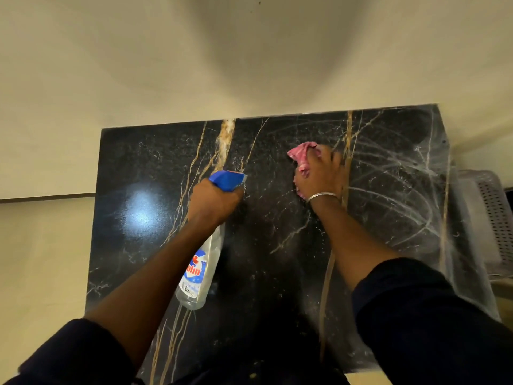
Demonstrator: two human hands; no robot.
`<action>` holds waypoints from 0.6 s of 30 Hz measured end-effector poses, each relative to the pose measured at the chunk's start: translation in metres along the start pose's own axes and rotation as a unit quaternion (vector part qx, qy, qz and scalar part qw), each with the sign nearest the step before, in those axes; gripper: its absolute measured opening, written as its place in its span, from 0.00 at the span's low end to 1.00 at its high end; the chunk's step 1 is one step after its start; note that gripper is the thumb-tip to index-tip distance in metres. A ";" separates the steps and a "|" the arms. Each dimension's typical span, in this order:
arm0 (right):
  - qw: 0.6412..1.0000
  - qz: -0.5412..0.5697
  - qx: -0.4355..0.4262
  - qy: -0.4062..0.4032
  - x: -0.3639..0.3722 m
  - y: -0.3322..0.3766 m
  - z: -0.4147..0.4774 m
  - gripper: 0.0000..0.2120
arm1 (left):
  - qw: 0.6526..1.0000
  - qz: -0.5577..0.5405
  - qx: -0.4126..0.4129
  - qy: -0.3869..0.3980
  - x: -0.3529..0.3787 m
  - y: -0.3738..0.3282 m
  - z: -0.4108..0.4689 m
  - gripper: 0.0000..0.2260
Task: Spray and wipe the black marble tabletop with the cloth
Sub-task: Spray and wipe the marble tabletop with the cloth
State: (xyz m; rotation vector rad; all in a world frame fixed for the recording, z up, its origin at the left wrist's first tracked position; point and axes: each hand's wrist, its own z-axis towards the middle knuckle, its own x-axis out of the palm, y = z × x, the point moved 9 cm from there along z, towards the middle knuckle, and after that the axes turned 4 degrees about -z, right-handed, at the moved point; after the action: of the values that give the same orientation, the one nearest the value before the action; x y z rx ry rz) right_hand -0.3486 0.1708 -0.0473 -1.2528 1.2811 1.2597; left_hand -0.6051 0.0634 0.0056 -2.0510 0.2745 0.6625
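Black marble tabletop point(138, 168), left hand point(213, 201) gripping spray bottle point(200, 273), right hand point(319, 173) clutching half-hidden cloth point(301, 155)

Plain cream wall point(138, 65) fills upper frame with a soft grey shadow at top centre, dark trim line point(47, 196) at left edge, pale perforated plastic basket point(491, 218) at right edge, dim warm light.

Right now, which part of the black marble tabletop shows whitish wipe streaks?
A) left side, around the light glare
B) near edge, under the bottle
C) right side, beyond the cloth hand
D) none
C: curved whitish smears cover the black marble tabletop to the right of the right hand pressing the crumpled pink cloth.
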 end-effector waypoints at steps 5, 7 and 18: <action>0.991 0.017 0.133 -0.002 0.001 -0.054 0.019 0.26 | 1.000 -0.012 -0.005 0.002 0.001 -0.001 0.012 0.12; 0.983 0.037 0.179 -0.014 0.000 -0.043 0.017 0.26 | 1.000 -0.011 0.000 0.003 0.002 -0.005 0.016 0.12; 0.995 0.020 -0.096 0.021 0.011 0.139 0.010 0.27 | 0.999 0.007 0.012 -0.029 0.003 -0.032 0.039 0.13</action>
State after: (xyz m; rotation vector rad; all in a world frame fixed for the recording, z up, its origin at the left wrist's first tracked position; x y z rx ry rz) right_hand -0.4887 0.1750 -0.0497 -1.4017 1.2423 1.4183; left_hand -0.6024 0.1134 0.0103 -2.0046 0.2629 0.7232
